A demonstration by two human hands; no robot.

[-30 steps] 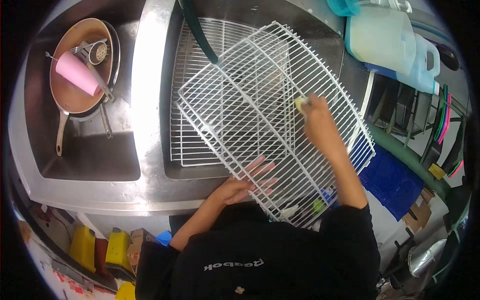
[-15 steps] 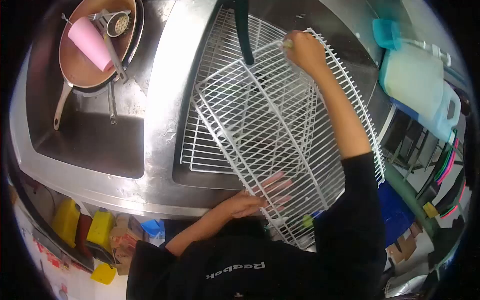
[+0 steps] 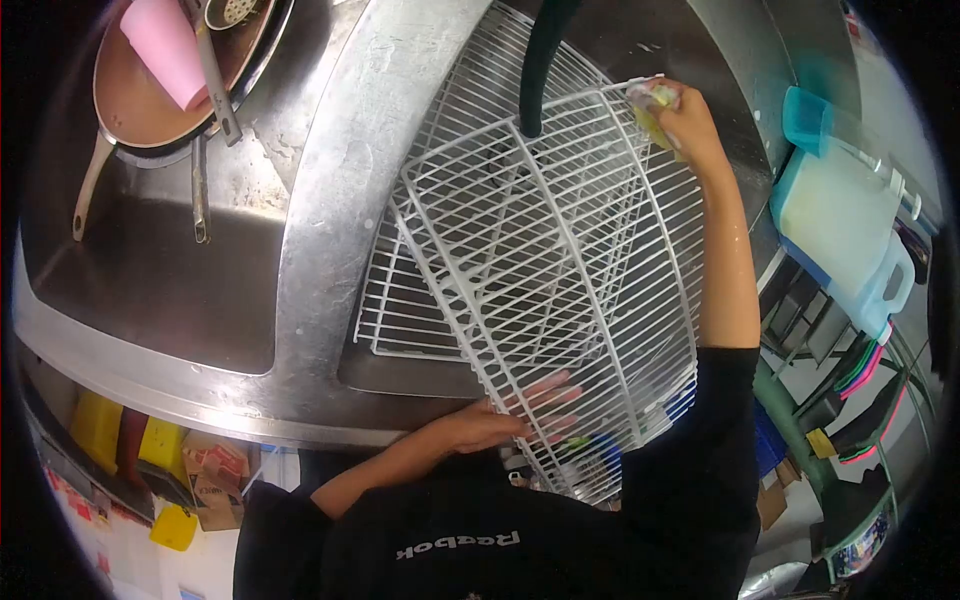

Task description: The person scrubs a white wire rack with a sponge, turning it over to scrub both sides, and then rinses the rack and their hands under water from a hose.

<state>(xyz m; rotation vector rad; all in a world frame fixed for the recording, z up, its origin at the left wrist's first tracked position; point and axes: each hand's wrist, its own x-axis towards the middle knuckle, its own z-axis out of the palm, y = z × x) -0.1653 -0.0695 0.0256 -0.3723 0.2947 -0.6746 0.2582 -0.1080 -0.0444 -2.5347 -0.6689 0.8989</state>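
Note:
A white wire rack [image 3: 568, 232] lies tilted across the right sink basin, its near end reaching over the front edge toward my body. My left hand [image 3: 490, 425] holds its near left edge, with fingers stretched out beneath the wires. In my right hand [image 3: 690, 118] is a soapy yellow-green sponge [image 3: 655, 125], pressed to the rack's far right corner. A second wire rack [image 3: 420, 353] sits underneath, down in the basin. The dark spout [image 3: 535, 85] hangs over the far edge of the upper rack.
The left basin holds a frying pan [image 3: 130, 115] with a pink cup [image 3: 165, 50] and utensils in it. To the right stand a pale jug [image 3: 840, 220] and a teal scoop [image 3: 806, 118]. Yellow containers [image 3: 165, 450] and a cardboard box [image 3: 215, 480] are below the counter.
My right hand and the sponge have moved right along the rack's far edge to its corner. My left hand keeps its place on the near edge. The view has shifted somewhat.

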